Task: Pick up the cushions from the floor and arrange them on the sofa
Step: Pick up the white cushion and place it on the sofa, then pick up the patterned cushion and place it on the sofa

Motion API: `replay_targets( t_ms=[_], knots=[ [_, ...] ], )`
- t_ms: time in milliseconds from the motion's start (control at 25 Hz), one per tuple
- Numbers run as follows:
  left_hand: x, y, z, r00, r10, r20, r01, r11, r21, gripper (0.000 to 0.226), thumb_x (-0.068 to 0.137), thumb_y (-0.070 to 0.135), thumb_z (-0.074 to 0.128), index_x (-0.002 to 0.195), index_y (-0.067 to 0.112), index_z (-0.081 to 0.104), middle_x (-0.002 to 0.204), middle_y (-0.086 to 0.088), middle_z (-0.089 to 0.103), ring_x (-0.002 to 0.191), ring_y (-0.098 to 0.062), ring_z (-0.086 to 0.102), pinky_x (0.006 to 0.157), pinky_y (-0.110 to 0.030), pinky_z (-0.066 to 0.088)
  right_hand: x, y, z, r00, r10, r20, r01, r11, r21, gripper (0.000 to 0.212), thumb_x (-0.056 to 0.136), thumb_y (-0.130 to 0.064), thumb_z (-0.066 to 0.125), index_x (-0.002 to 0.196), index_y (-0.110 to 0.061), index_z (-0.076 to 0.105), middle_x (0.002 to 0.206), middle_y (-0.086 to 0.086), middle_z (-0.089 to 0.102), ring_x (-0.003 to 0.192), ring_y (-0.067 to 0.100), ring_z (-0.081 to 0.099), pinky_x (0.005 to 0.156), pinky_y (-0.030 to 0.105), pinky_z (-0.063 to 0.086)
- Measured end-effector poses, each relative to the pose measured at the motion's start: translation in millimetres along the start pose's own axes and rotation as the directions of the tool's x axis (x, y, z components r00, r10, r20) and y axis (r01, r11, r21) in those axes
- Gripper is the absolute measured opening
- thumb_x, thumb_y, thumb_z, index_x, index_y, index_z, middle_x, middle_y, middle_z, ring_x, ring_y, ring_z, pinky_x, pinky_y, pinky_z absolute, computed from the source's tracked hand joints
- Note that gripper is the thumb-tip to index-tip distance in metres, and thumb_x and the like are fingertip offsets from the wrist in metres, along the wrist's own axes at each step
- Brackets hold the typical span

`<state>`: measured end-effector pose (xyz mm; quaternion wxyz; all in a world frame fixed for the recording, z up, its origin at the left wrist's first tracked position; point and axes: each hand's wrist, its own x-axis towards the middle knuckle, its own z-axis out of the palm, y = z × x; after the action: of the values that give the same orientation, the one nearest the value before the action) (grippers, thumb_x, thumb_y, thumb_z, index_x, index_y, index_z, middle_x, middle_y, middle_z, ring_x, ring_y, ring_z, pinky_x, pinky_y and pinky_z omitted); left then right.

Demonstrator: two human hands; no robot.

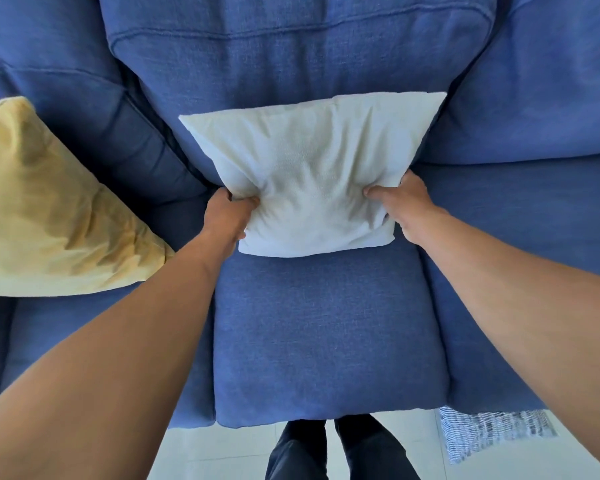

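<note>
Bare forearms, dark trousers (302,455)

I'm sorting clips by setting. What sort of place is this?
Probably a home living room: a blue sofa, a white cushion and a yellow cushion on it, pale tiled floor.

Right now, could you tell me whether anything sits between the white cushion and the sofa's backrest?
Nothing visible does. Both hands, left and right, grip the white cushion, which already leans against the middle backrest. The yellow cushion lies apart, on the left seat.
</note>
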<state>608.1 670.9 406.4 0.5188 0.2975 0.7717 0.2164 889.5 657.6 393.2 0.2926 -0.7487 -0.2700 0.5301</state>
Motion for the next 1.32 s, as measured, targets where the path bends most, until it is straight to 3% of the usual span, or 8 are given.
replay_targets(
  t_ms=[80,240,320,360,520,680,920,1320],
  knots=[
    [-3.5,0.5,0.4,1.0,0.012,-0.029,-0.012,1.0,0.015,0.037,0.094,0.024,0.071,0.129,0.014,0.063,0.124,-0.002,0.07,0.119,-0.028,0.068,0.101,-0.049,0.06,-5.6,-4.8,-0.6,1.0,-0.001,-0.017,0.001,1.0,0.003,0.052,0.084,-0.021,0.083,0.132,-0.016,0.063,0.125,0.001,0.072,0.114,0.023,0.069,0.101,0.045,0.058],
    [-27.6,-1.1,-0.8,0.991,0.072,-0.11,-0.062,0.993,0.097,0.046,0.092,0.033,0.065,0.127,0.004,0.065,0.091,-0.005,0.064,0.084,-0.021,0.059,0.068,-0.034,0.054,-25.7,-13.5,-6.1,0.998,-0.039,-0.056,0.035,0.997,-0.066,0.049,0.08,-0.034,0.078,0.123,-0.016,0.06,0.118,0.002,0.072,0.107,0.024,0.07,0.099,0.049,0.059],
    [-49.2,-3.6,-1.9,0.99,0.085,-0.113,-0.066,0.985,0.16,0.058,0.096,0.035,0.062,0.141,-0.001,0.057,0.117,-0.024,0.068,0.094,-0.028,0.064,0.084,-0.047,0.059,-46.0,-16.8,-13.8,0.995,-0.079,-0.06,0.075,0.995,-0.069,0.052,0.078,-0.038,0.075,0.124,-0.019,0.06,0.12,-0.002,0.073,0.111,0.021,0.07,0.102,0.05,0.057],
    [-59.1,-4.4,-2.3,0.991,0.094,-0.099,-0.073,0.978,0.197,0.061,0.099,0.037,0.061,0.148,0.001,0.051,0.133,-0.025,0.066,0.108,-0.032,0.068,0.092,-0.049,0.057,-55.9,-17.4,-16.3,0.994,-0.096,-0.051,0.092,0.993,-0.071,0.055,0.08,-0.039,0.074,0.129,-0.021,0.058,0.126,-0.004,0.071,0.118,0.02,0.068,0.105,0.049,0.055],
    [-109.6,-7.5,-0.7,0.975,0.223,0.012,-0.218,0.938,0.269,0.058,0.105,0.039,0.055,0.159,0.02,0.044,0.16,0.0,0.052,0.144,-0.019,0.052,0.099,-0.031,0.044,-105.5,-9.9,-27.9,0.989,-0.137,-0.054,0.125,0.975,-0.185,0.078,0.094,-0.042,0.068,0.161,-0.018,0.034,0.164,0.004,0.044,0.15,0.022,0.044,0.12,0.045,0.04],
    [-153.9,-9.7,11.5,0.923,0.346,0.171,-0.385,0.852,0.355,0.061,0.107,0.042,0.052,0.164,0.025,0.037,0.169,0.002,0.041,0.156,-0.017,0.037,0.123,-0.041,0.039,-159.3,6.7,-49.2,0.984,-0.145,-0.101,0.11,0.949,-0.295,0.076,0.101,-0.044,0.056,0.166,-0.022,0.022,0.172,-0.001,0.031,0.155,0.024,0.034,0.119,0.041,0.033],
    [-217.0,-9.9,46.4,0.746,0.459,0.483,-0.663,0.586,0.466,0.067,0.11,0.041,0.047,0.169,0.018,0.025,0.178,0.002,0.02,0.163,-0.016,0.022,0.13,-0.036,0.024,-227.7,47.7,-88.2,0.955,-0.18,-0.235,0.086,0.928,-0.361,0.076,0.105,-0.042,0.053,0.166,-0.012,0.019,0.176,0.005,0.018,0.164,0.021,0.005,0.129,0.046,0.017],
    [-339.9,-54.0,175.7,0.42,0.344,0.84,-0.906,0.223,0.361,0.07,0.11,0.042,0.048,0.169,0.015,0.023,0.18,-0.003,0.01,0.166,-0.016,0.01,0.129,-0.04,0.023,-344.8,189.4,-201.5,0.819,-0.034,-0.573,-0.117,0.967,-0.225,0.083,0.103,-0.045,0.056,0.166,-0.007,0.017,0.177,0.013,0.009,0.164,0.028,0.0,0.13,0.054,0.016]
  ],
)
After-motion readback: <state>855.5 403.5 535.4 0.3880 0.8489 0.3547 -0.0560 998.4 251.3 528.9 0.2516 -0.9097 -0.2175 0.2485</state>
